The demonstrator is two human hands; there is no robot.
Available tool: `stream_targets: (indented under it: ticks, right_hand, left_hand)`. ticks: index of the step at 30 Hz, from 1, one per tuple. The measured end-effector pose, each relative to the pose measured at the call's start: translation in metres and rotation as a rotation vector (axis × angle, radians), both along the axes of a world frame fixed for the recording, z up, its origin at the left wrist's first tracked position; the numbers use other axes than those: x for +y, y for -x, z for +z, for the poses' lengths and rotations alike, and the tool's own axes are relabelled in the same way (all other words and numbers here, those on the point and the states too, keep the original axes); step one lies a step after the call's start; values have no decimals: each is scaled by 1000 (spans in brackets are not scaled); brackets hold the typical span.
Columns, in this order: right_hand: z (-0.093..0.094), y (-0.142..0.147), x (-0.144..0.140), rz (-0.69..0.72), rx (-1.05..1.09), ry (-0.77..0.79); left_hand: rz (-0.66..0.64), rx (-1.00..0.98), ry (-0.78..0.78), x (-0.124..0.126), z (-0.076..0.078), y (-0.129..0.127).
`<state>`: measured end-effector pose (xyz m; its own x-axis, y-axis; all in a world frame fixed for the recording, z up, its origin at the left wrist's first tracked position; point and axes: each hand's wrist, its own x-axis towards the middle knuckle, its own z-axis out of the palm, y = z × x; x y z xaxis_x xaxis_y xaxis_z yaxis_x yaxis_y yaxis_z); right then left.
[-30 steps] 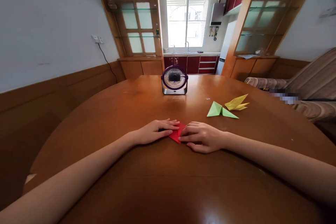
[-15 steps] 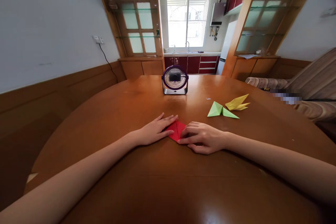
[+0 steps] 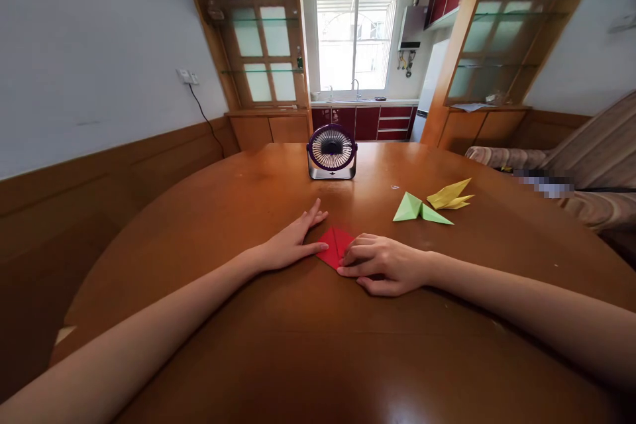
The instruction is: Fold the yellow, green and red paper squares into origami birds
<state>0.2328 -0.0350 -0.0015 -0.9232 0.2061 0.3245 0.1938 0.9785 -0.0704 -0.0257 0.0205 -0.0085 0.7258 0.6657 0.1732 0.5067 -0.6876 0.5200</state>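
Observation:
A red folded sheet of origami paper (image 3: 332, 248) lies flat on the table, with a crease line running down its middle. My left hand (image 3: 293, 242) is at its left side, thumb tip on the paper's left edge. Its other fingers are stretched out and raised off the paper. My right hand (image 3: 382, 264) covers the paper's right part, its bent fingers pressed together on the right edge and lower corner. What lies under those fingertips is hidden.
On the brown wooden table (image 3: 238, 358), a green folded paper piece (image 3: 410, 207) and a yellow folded paper piece (image 3: 450, 195) lie to the right. A small purple fan (image 3: 332, 151) stands at the back. A striped sofa (image 3: 591, 159) is at the far right.
My left hand's fingers have lifted off the red paper's upper left part, leaving the thumb on its edge. My right hand has stayed nearly in place on the paper.

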Motion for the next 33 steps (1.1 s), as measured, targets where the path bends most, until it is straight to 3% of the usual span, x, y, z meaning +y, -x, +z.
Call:
stream_targets:
  ticks: [5, 10, 23, 33]
  right_hand:
    - [-1, 0, 0, -11, -2, -19]
    - [-1, 0, 0, -15, 3, -32]
    - [-6, 1, -4, -61, 101, -135]
    - [-4, -24, 23, -178, 88, -144]
  left_hand:
    - [-63, 31, -159, -7, -1, -8]
    - [-213, 190, -137, -11, -2, -16]
    - [-242, 219, -112, -9, 0, -14]
    - [-224, 255, -96, -11, 3, -15]
